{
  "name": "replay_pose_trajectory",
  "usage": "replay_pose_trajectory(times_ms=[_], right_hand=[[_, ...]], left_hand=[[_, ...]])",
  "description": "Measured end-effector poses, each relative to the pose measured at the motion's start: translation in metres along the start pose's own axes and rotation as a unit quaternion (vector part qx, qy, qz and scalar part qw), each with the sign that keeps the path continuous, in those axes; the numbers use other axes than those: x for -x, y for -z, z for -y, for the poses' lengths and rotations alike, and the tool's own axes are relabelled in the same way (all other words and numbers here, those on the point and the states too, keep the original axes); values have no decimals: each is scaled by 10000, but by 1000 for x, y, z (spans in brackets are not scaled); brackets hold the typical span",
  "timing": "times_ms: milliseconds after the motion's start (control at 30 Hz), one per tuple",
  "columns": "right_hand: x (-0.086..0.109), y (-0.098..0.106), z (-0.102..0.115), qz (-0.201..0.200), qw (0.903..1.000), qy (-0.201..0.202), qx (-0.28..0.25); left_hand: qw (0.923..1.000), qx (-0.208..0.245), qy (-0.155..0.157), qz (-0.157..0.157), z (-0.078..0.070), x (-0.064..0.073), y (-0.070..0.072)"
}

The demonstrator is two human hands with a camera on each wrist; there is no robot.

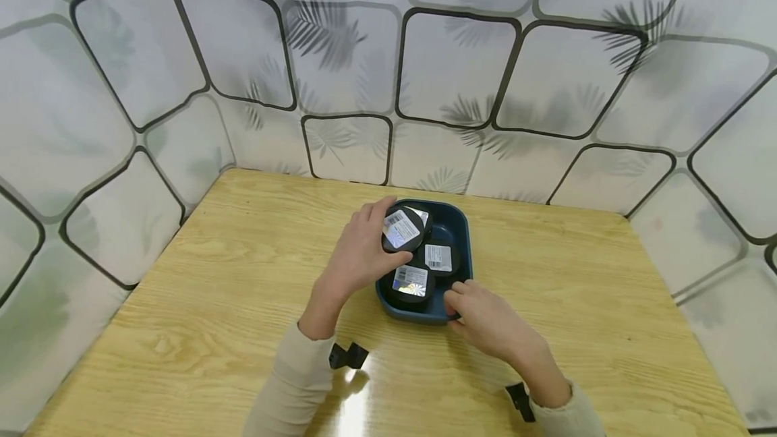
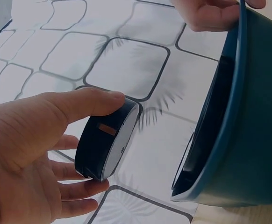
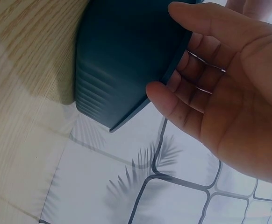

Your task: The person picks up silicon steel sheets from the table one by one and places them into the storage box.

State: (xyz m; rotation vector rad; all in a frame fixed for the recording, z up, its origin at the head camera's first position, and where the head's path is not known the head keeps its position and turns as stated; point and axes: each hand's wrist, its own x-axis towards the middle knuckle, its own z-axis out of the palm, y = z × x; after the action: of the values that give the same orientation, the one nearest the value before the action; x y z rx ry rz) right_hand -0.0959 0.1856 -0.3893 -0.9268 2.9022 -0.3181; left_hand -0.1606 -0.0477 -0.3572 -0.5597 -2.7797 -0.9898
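My left hand (image 1: 362,248) grips a thick black round disc (image 2: 109,135) by its edge, thumb on one side and fingers on the other. The disc has a small orange mark on its side and a white label (image 1: 401,228) on its face. In the head view it overlaps the back left of a dark blue plastic bin (image 1: 463,235). Several similar labelled black discs (image 1: 438,257) lie inside. At the front right corner of the bin, my right hand (image 1: 488,322) pinches the rim, thumb outside and fingers over the inner side (image 3: 180,70).
The bin stands on a light wood-grain table (image 1: 243,275). A wall (image 1: 455,66) with a patterned covering rises behind the table and along both sides. Black straps (image 1: 349,356) show by both wrists, below beige sleeves (image 1: 297,369).
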Motion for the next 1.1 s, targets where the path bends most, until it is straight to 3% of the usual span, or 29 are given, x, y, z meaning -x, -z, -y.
replay_pose_trajectory(times_ms=[233, 467, 767, 900, 1100], right_hand=[[1, -2, 2, 62, 9999, -45, -100], [7, -5, 4, 148, 9998, -55, -120], [7, -4, 3, -37, 9999, -31, -124], [5, -3, 1, -54, 9999, -13, -86], [1, -1, 0, -27, 9999, -29, -130]], left_hand=[[10000, -74, -9, -9, -1, 5, -1], [9999, -59, -29, 129, -3, 13, -11], [9995, -10, -262, 185, -11, 7, -21], [9994, 112, -310, 83, -13, 4, -23], [9973, 381, -537, -327, -16, 0, -25]])
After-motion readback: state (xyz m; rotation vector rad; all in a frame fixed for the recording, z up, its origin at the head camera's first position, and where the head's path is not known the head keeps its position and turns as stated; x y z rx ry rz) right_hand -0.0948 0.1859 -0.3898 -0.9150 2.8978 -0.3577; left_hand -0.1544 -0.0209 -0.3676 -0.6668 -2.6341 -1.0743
